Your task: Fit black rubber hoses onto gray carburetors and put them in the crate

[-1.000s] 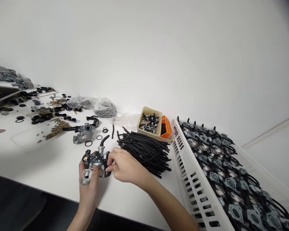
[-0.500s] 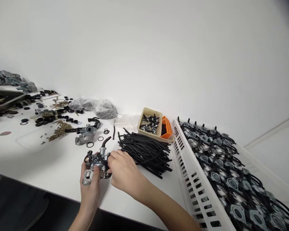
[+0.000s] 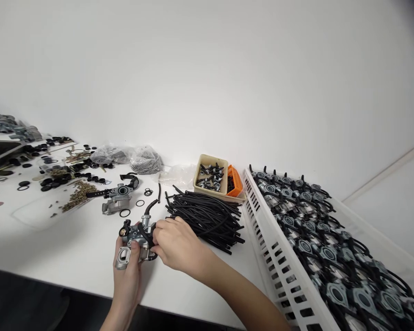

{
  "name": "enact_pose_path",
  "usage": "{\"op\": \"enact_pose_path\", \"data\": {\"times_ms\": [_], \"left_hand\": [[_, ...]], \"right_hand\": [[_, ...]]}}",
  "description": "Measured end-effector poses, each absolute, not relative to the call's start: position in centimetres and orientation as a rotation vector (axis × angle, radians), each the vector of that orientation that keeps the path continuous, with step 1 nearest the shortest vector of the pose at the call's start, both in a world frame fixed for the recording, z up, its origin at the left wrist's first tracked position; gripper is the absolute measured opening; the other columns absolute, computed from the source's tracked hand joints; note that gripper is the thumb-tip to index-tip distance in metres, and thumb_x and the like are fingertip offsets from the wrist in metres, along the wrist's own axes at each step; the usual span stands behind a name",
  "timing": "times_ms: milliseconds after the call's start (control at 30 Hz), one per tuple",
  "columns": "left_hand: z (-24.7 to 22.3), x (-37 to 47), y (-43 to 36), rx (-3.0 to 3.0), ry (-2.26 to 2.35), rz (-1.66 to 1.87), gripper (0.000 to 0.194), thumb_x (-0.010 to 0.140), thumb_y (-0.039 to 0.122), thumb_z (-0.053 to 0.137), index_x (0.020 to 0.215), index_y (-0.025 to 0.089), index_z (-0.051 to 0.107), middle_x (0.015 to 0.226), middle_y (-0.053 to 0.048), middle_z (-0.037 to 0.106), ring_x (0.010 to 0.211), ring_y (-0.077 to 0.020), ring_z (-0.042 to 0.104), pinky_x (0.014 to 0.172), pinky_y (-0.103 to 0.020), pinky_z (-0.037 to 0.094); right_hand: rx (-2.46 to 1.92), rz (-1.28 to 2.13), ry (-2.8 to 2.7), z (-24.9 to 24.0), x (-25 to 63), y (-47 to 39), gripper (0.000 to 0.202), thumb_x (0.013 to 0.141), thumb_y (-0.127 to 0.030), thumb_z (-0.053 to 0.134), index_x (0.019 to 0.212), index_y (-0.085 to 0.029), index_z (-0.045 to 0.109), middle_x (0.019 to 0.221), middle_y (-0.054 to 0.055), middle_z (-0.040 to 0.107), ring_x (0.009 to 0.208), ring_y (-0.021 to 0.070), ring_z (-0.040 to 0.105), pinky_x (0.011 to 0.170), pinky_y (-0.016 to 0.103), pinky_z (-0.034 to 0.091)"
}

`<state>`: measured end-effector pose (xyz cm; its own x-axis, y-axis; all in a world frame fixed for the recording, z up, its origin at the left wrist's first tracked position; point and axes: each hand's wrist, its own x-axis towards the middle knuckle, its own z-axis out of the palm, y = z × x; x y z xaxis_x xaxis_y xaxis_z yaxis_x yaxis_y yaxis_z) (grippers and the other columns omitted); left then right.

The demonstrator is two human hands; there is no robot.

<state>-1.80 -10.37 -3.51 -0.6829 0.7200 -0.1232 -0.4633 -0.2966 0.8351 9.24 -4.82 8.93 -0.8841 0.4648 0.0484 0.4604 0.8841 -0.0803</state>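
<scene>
Clamping the left hand (image 3: 127,276) around a silver-and-black carburetor (image 3: 136,239) near the front edge of the white table (image 3: 179,294), laying the thumb up across its near face. Bending the right hand (image 3: 175,243) in against the same carburetor's right side, curling fingers and thumb close there; being unable to tell, with fingertips partly hidden, a firm clamp on some part from a mere touch. Seeing a black hose (image 3: 151,207) slanting up from its metal neck. Having a white slotted crate (image 3: 274,232) running from front to back along the right, holding rows of similar carburetors (image 3: 327,253). Finding a heap of black tubes (image 3: 207,220) just beyond the right hand, lying between it and the back edge. Noticing a single tube (image 3: 159,193) left of the heap, then thin black rings (image 3: 148,192) and a second carburetor (image 3: 117,200). Spotting brass-colored parts (image 3: 78,195) farther left. Making out, nearer the back edge, a cream box (image 3: 209,191) holding black-and-metal fittings (image 3: 211,177), just beside an orange basket (image 3: 237,181). Seeing plastic bags (image 3: 145,161) lying along the back edge, and black caps (image 3: 48,184) scattering toward the back left corner, near a dark tray (image 3: 7,157) and piled grey metal parts (image 3: 10,128). Facing a white wall (image 3: 207,82) beyond.
</scene>
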Motion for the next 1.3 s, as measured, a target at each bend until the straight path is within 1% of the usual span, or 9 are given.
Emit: {"op": "enact_pose_path", "data": {"times_ms": [233,367,433,533,667,767,1067,1200,1300], "left_hand": [[-3.1,-1.7,-10.5,0.33,1.116,2.033,0.048,0.07,0.05,0.077,0.11,0.027,0.065,0.099,0.002,0.067,0.082,-0.0106,0.062,0.065,-0.014,0.05],[-2.9,-1.7,-10.6,0.277,1.029,2.019,0.044,0.072,0.051,0.075,0.109,0.027,0.067,0.102,0.001,0.068,0.09,-0.0123,0.063,0.072,-0.016,0.052],[-2.7,-1.6,-10.6,0.232,0.981,1.991,0.049,0.073,0.052,0.074,0.116,0.03,0.064,0.106,0.001,0.068,0.092,-0.0142,0.063,0.072,-0.018,0.054],[-2.5,-1.5,-10.5,0.185,0.945,1.944,0.056,0.074,0.053,0.072,0.125,0.033,0.06,0.111,-0.001,0.068,0.093,-0.0173,0.064,0.069,-0.023,0.056],[-2.3,-1.6,-10.5,0.159,0.939,1.977,0.054,0.077,0.052,0.07,0.126,0.031,0.06,0.112,-0.002,0.068,0.096,-0.0181,0.064,0.07,-0.023,0.056],[-2.2,-1.7,-10.5,0.154,0.921,1.986,0.053,0.079,0.052,0.068,0.126,0.03,0.061,0.112,-0.002,0.069,0.099,-0.0181,0.065,0.074,-0.022,0.055],[-1.5,-1.6,-10.5,0.121,0.882,1.986,0.054,0.077,0.05,0.07,0.125,0.028,0.061,0.11,-0.003,0.071,0.099,-0.0196,0.067,0.079,-0.025,0.053],[-1.5,-1.7,-10.6,0.125,0.852,1.96,0.053,0.078,0.048,0.069,0.127,0.027,0.061,0.109,-0.005,0.071,0.093,-0.0199,0.068,0.076,-0.027,0.056],[-1.7,-2.2,-10.8,0.081,0.799,1.92,0.052,0.079,0.047,0.068,0.125,0.024,0.062,0.108,-0.008,0.072,0.077,-0.019,0.068,0.064,-0.029,0.058]], "right_hand": [[-0.754,0.419,-2.961,9.4,9.2,-3.9,0.009,0.085,-0.023,0.065,0.08,-0.016,0.067,0.089,0.004,0.067,0.081,0.0178,0.062,0.066,0.028,0.039],[-0.715,0.718,-2.856,10.2,10.1,-2.9,0.019,0.081,-0.033,0.071,0.073,-0.017,0.063,0.082,0.001,0.064,0.08,0.0161,0.061,0.068,0.026,0.041],[-0.771,0.814,-2.671,10.4,10.3,-2.6,0.024,0.08,-0.041,0.072,0.086,-0.019,0.063,0.094,0.002,0.063,0.092,0.0175,0.06,0.078,0.027,0.045],[-0.857,0.966,-2.43,9.7,10.2,-2.5,0.057,0.075,-0.05,0.073,0.122,-0.027,0.052,0.124,0.006,0.052,0.116,0.0219,0.053,0.094,0.034,0.044],[-0.925,1.164,-2.307,7.8,9.0,-2.9,0.086,0.068,-0.05,0.079,0.14,-0.037,0.034,0.139,0.006,0.035,0.117,0.0251,0.053,0.097,0.04,0.047],[-0.903,1.246,-2.238,7.0,8.5,-3.3,0.085,0.069,-0.043,0.078,0.141,-0.039,0.033,0.139,0.006,0.031,0.109,0.0225,0.058,0.096,0.042,0.048],[-0.82,1.316,-2.177,6.5,8.1,-3.6,0.079,0.071,-0.02,0.075,0.139,-0.036,0.038,0.136,0.006,0.038,0.106,0.0176,0.06,0.097,0.037,0.049],[-0.798,1.29,-2.214,6.8,8.3,-3.4,0.077,0.071,-0.022,0.076,0.138,-0.035,0.041,0.136,0.006,0.041,0.106,0.0174,0.061,0.097,0.036,0.049],[-0.768,1.26,-2.205,8.2,9.1,-3.0,0.057,0.072,-0.03,0.076,0.125,-0.029,0.055,0.129,0.006,0.05,0.106,0.0189,0.061,0.094,0.035,0.051]]}}
